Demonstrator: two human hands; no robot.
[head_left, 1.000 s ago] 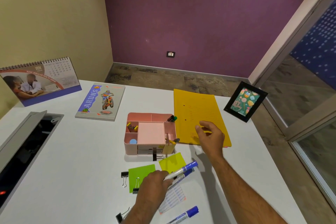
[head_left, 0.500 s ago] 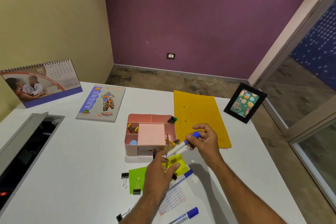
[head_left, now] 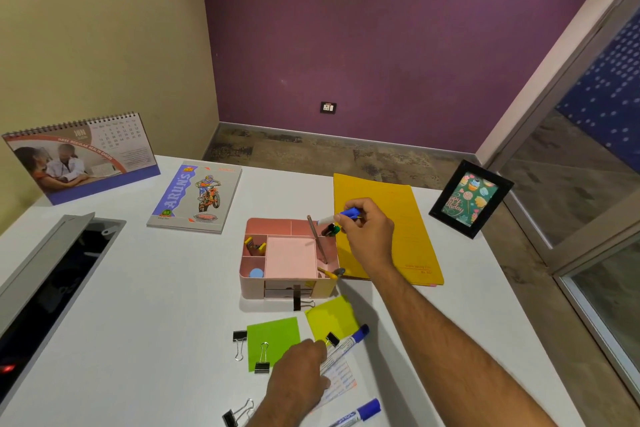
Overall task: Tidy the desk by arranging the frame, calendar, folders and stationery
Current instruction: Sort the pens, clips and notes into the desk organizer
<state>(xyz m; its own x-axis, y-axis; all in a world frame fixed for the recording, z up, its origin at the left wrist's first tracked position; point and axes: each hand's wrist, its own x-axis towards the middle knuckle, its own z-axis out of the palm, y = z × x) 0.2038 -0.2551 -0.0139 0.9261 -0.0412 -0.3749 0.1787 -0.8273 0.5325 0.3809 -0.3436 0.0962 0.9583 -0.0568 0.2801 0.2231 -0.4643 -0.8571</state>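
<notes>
Holding a blue-capped whiteboard marker (head_left: 337, 217) pinched in its fingertips, the right hand (head_left: 369, 236) hangs over the pink desk organiser (head_left: 287, 253) at its 2 o'clock corner. A pencil (head_left: 317, 239) already leans in that narrow right-hand slot, so a careless drop could knock it out or leave the marker tipping onto the yellow folder (head_left: 398, 225) at 3 o'clock. The left hand (head_left: 299, 378), fingers curled, closes on a second marker (head_left: 346, 345) at 6 o'clock; its sleeve-side sweep could scatter the binder clips (head_left: 261, 357) and sticky notes (head_left: 273, 336). Bare worktop (head_left: 156, 305) lies at 9 o'clock, short of the open cable hatch (head_left: 52, 288). Photo frame (head_left: 469, 199) stands near the 2 o'clock edge, desk calendar (head_left: 79, 156) at 10 o'clock.
</notes>
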